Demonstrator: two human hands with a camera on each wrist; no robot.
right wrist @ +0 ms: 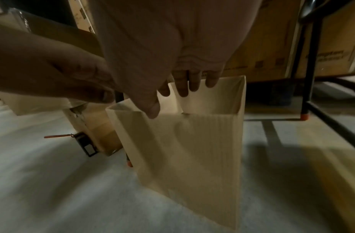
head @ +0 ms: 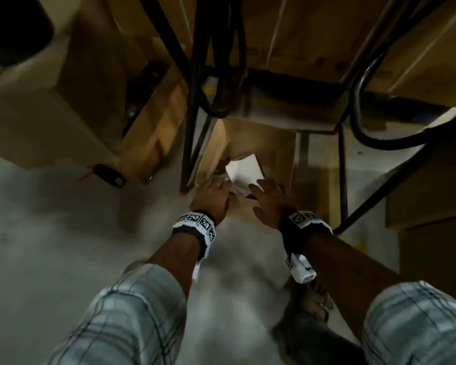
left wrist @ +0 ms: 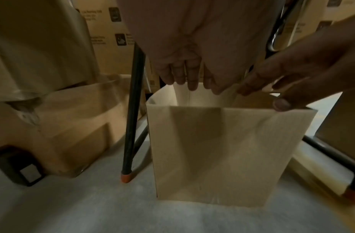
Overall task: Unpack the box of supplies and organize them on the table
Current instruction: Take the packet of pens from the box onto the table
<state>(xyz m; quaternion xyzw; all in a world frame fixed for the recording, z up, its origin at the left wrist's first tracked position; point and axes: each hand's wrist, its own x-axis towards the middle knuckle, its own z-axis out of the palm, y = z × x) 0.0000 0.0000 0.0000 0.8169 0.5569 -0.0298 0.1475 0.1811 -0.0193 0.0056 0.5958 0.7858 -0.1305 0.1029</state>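
box [left wrist: 228,151]: tan cardboard, plain | sheet [head: 244,168] inside box: white | floor [head: 63,233]: pale grey | desk legs [left wrist: 133,110]: black, orange-red feet | sleeves [head: 132,312]: pale blue-grey plaid, dark lines | wristbands [head: 195,222]: black with white-and-black square markers | stacked cartons [head: 313,35] at 12 o'clock: brown

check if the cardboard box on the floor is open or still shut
Open. The cardboard box stands upright on the floor with its top unsealed, and a white sheet shows inside; both hands reach into the opening.
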